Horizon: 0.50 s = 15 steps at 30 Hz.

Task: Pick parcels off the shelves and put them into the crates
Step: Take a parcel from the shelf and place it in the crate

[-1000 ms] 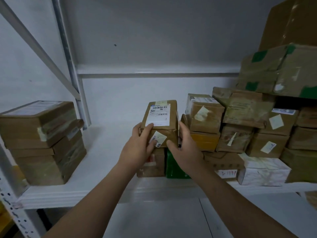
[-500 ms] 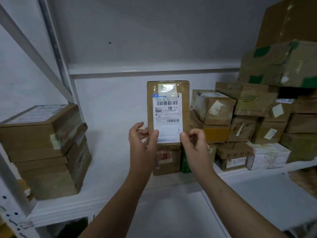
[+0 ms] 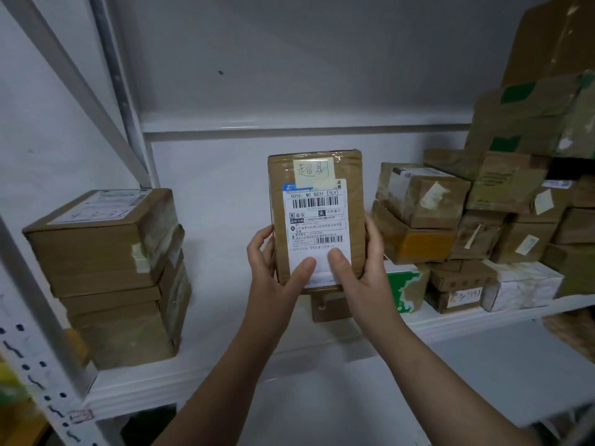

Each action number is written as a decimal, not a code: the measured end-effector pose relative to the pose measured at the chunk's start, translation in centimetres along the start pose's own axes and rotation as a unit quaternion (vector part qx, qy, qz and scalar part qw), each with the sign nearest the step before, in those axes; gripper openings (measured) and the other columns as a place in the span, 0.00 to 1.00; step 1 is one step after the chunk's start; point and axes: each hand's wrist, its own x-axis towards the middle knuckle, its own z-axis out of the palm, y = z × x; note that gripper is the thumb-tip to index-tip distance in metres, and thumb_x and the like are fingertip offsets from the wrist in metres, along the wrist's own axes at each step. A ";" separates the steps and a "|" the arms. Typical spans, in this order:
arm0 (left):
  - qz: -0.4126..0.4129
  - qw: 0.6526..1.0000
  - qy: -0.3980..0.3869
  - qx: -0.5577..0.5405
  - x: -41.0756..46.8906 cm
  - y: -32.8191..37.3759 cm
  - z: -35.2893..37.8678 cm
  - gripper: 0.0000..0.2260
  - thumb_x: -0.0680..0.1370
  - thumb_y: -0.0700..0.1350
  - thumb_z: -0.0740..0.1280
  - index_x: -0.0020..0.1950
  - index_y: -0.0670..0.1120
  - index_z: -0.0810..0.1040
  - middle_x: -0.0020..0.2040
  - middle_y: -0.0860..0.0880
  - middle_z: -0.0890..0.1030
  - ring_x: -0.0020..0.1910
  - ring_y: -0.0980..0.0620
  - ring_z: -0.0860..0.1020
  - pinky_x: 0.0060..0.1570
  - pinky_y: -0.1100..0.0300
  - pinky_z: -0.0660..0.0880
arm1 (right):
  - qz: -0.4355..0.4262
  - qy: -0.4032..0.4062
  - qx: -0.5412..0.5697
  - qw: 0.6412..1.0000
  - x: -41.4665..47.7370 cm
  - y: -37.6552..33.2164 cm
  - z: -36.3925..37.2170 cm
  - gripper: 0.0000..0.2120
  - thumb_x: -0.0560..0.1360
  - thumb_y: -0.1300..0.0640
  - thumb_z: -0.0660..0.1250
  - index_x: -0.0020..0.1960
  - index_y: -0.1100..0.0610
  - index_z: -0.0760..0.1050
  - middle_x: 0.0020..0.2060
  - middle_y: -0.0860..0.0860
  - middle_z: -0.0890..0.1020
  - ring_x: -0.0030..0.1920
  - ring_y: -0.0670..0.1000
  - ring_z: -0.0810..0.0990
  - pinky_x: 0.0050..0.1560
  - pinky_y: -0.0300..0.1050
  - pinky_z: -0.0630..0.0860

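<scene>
A brown cardboard parcel [image 3: 317,188] with a white shipping label and a handwritten yellow note stands upright in front of me, label facing me. My left hand [image 3: 273,278] grips its lower left edge, thumb on the label. My right hand [image 3: 363,272] grips the lower right edge, thumb pressed on the label too. The parcel hangs in the air in front of the white shelf [image 3: 225,333]. No crate is in view.
A stack of brown boxes [image 3: 106,268] sits on the shelf at the left. Several parcels [image 3: 467,226] are piled at the right, with a green-and-white box [image 3: 407,288] and a small brown box [image 3: 325,309] behind my hands. A perforated shelf upright [image 3: 35,365] stands at near left.
Both hands lifted the parcel off the pile, turned it upright with the label toward me and brought it closer. My thumbs now lie on the label.
</scene>
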 end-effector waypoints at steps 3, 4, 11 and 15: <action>0.004 1.000 0.000 0.008 0.2 -0.1 -0.7 0.26 0.72 0.52 0.71 0.62 0.65 0.60 0.65 0.51 0.75 0.61 0.55 0.77 0.47 0.65 0.77 | 0.007 0.002 0.005 1.000 0.1 0.1 0.7 0.26 0.74 0.47 0.67 0.67 0.35 0.59 0.58 0.27 0.73 0.59 0.34 0.75 0.46 0.31 0.77; 0.004 1.000 -0.001 0.008 0.3 -0.1 -0.9 0.27 0.72 0.51 0.71 0.63 0.65 0.60 0.65 0.51 0.75 0.61 0.54 0.77 0.48 0.64 0.78 | 0.007 0.003 0.003 1.000 0.2 0.1 0.8 0.26 0.75 0.48 0.67 0.67 0.35 0.59 0.57 0.25 0.73 0.59 0.33 0.74 0.46 0.31 0.77; 0.012 1.000 -0.021 -0.002 -0.1 -0.1 -1.3 0.31 0.71 0.51 0.71 0.69 0.66 0.60 0.66 0.54 0.74 0.64 0.53 0.75 0.55 0.55 0.78 | 0.030 0.021 0.006 0.999 -0.4 0.3 1.0 0.30 0.74 0.51 0.68 0.71 0.41 0.57 0.60 0.33 0.75 0.60 0.36 0.76 0.48 0.32 0.77; 0.012 0.999 -0.038 0.014 -1.1 -0.2 -1.0 0.32 0.74 0.46 0.69 0.73 0.60 0.59 0.65 0.60 0.74 0.63 0.56 0.75 0.55 0.52 0.78 | 0.054 0.033 0.011 0.998 -1.3 0.3 -0.1 0.32 0.70 0.47 0.70 0.69 0.37 0.59 0.58 0.35 0.78 0.59 0.38 0.77 0.50 0.32 0.76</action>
